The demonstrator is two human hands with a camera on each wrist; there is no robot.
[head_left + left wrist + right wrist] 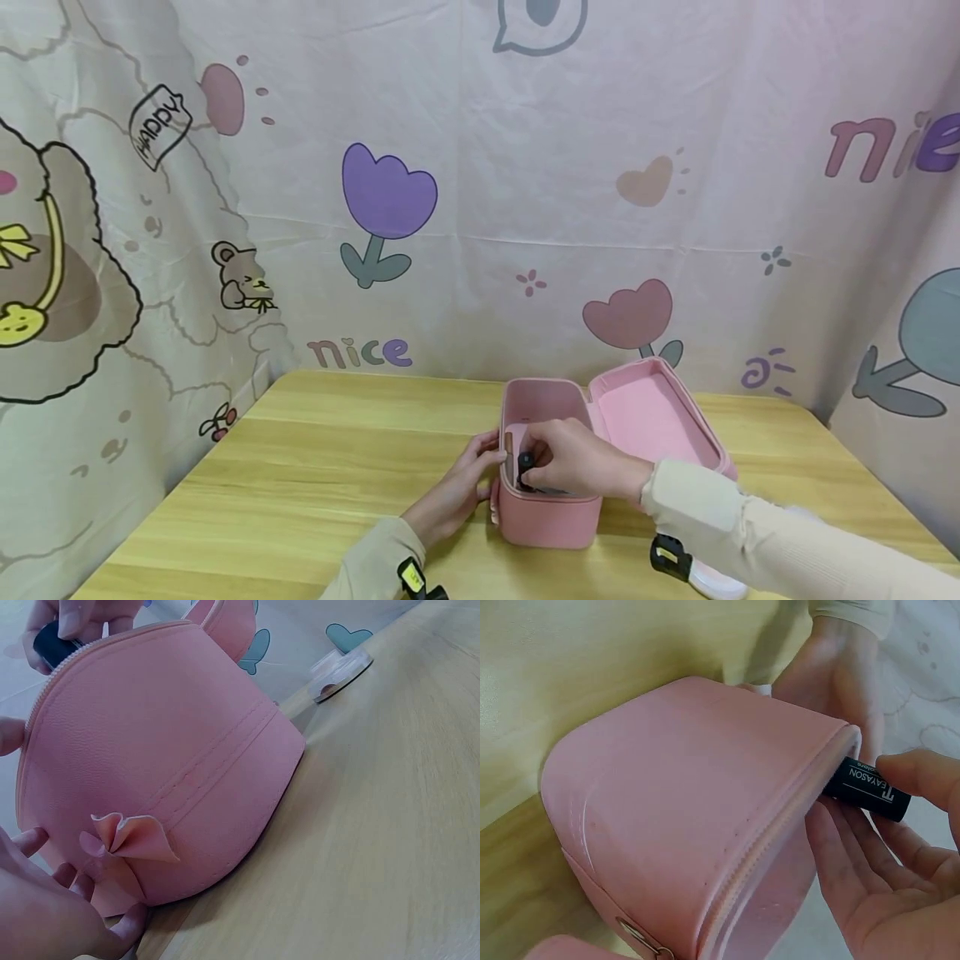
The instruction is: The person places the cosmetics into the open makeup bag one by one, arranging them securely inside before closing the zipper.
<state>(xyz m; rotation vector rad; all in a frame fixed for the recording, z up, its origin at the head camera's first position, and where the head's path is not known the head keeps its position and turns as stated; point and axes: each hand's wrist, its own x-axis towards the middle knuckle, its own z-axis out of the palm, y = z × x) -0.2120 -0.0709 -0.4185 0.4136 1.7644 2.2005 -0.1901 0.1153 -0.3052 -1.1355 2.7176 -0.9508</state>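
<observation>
A pink zip-up cosmetic case (550, 521) stands on the table with its lid (660, 408) swung out to the right. My right hand (573, 458) is at the case's mouth, pinching a black lipstick tube (866, 787) with white lettering between thumb and fingers. The tube's lower end is hidden behind the rim in the right wrist view. My left hand (457, 487) rests against the left wall, one fingertip at the rim. Beside its fingers sits a pink bow (139, 836) on the wall. Inside the case, a brown-topped stick (509, 443) leans by the left wall.
The case stands on a light wooden table (300, 483). A clear round container (341, 673) lies beyond the case in the left wrist view. Under my right forearm, a white rounded thing (717, 582) shows partly. A printed curtain (465, 192) hangs behind the table.
</observation>
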